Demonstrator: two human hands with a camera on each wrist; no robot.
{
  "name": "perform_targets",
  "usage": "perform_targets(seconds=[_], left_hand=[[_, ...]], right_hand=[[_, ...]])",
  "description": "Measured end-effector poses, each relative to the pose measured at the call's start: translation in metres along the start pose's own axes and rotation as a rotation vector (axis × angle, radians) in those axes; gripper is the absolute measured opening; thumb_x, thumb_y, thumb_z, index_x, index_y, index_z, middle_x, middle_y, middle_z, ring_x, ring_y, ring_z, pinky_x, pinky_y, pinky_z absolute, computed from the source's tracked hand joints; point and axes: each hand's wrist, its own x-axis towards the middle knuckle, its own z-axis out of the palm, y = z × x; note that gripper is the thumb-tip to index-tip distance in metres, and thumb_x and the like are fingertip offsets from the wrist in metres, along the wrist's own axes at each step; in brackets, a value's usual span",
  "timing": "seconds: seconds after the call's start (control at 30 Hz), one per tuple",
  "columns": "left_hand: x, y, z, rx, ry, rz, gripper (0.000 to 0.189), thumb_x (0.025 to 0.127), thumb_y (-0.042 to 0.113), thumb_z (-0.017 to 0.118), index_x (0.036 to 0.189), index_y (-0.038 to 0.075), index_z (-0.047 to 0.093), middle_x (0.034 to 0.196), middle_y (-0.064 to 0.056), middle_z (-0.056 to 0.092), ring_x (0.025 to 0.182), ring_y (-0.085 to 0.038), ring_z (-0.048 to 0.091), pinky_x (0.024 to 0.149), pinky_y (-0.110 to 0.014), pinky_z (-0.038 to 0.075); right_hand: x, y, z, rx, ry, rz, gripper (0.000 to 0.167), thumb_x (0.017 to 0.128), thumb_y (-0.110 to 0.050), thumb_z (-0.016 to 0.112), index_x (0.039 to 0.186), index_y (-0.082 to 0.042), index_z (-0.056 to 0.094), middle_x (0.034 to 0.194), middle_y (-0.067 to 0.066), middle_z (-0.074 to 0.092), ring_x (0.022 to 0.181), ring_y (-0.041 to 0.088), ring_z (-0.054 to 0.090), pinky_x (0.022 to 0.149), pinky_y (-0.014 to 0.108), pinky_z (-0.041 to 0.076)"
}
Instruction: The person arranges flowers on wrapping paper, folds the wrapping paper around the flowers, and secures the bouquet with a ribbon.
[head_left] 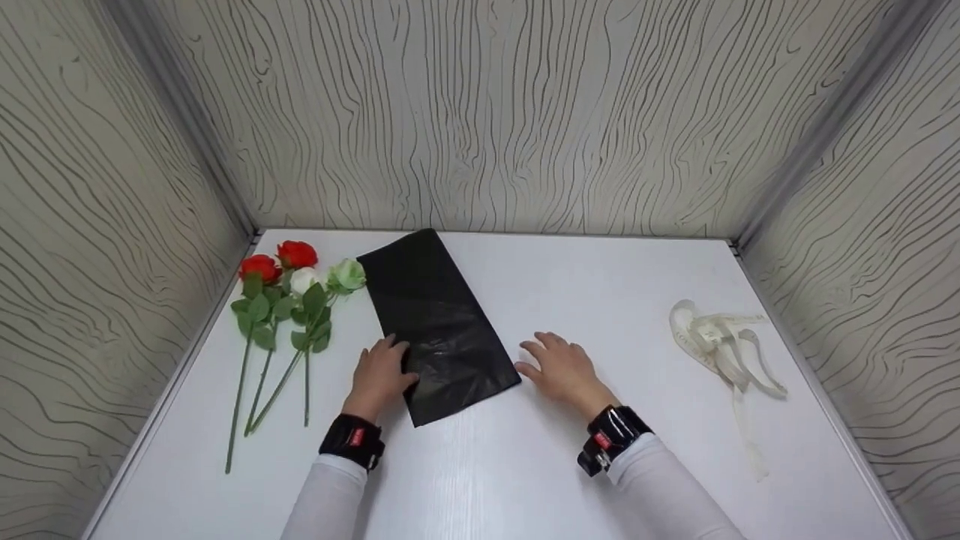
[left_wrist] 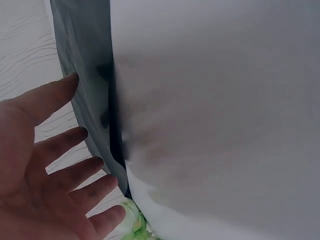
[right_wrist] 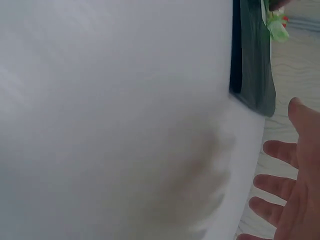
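Black sheet point(head_left: 442, 315) slantwise on the desk point(head_left: 615, 300), between left hand point(head_left: 379, 376) at its edge and right hand point(head_left: 562, 369) just beside a corner. With fingers point(left_wrist: 95, 194) spread on both, without hold of anything. Probably at positioning step; seems to call next for pinching the edges.

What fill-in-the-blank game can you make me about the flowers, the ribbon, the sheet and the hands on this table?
1. Exactly ____ red roses lie on the white table.
2. The long sheet next to the pale green flower is coloured ____.
3. The person's hand nearer the red roses is the ____ one.
4. The cream ribbon lies on the person's ____ side of the table.

Missing words: two; black; left; right.
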Motion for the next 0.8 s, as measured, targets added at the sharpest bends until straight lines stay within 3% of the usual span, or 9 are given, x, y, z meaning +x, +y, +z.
perform_targets(seconds=[0.2,0.3,0.47,0.8], left_hand=[[-0.002,0.006,0.010,0.036,-0.013,0.032,0.052,0.074,0.029,0.070,0.117,0.005,0.056,0.124,-0.017,0.048,0.117,-0.031,0.040,0.094,-0.055,0.026],[-0.004,0.010,0.013,0.032,-0.015,0.041,0.051,0.074,0.030,0.069,0.117,0.005,0.057,0.122,-0.016,0.050,0.115,-0.031,0.042,0.094,-0.055,0.027],[-0.007,0.014,0.017,0.049,-0.019,0.075,0.051,0.075,0.030,0.069,0.117,0.006,0.056,0.123,-0.017,0.048,0.116,-0.033,0.040,0.094,-0.054,0.028],[-0.027,0.028,0.027,0.098,-0.061,0.271,0.051,0.077,0.031,0.067,0.121,0.009,0.054,0.127,-0.018,0.044,0.118,-0.036,0.037,0.096,-0.051,0.027]], right_hand=[[0.007,-0.025,0.008,0.060,-0.083,-0.180,0.048,0.089,-0.043,0.047,0.131,-0.019,0.044,0.139,0.008,0.033,0.127,0.027,0.027,0.096,0.050,0.026],[0.006,-0.029,0.010,0.060,-0.125,-0.227,0.045,0.090,-0.039,0.047,0.131,-0.020,0.046,0.139,0.005,0.033,0.129,0.026,0.024,0.098,0.050,0.024],[-0.002,-0.028,0.011,0.057,-0.153,-0.245,0.041,0.090,-0.038,0.047,0.125,-0.017,0.053,0.134,0.006,0.040,0.126,0.024,0.029,0.098,0.049,0.025],[-0.036,-0.024,0.001,-0.020,-0.129,-0.226,0.039,0.085,-0.039,0.055,0.112,-0.012,0.061,0.119,0.009,0.051,0.113,0.025,0.044,0.092,0.048,0.032]])
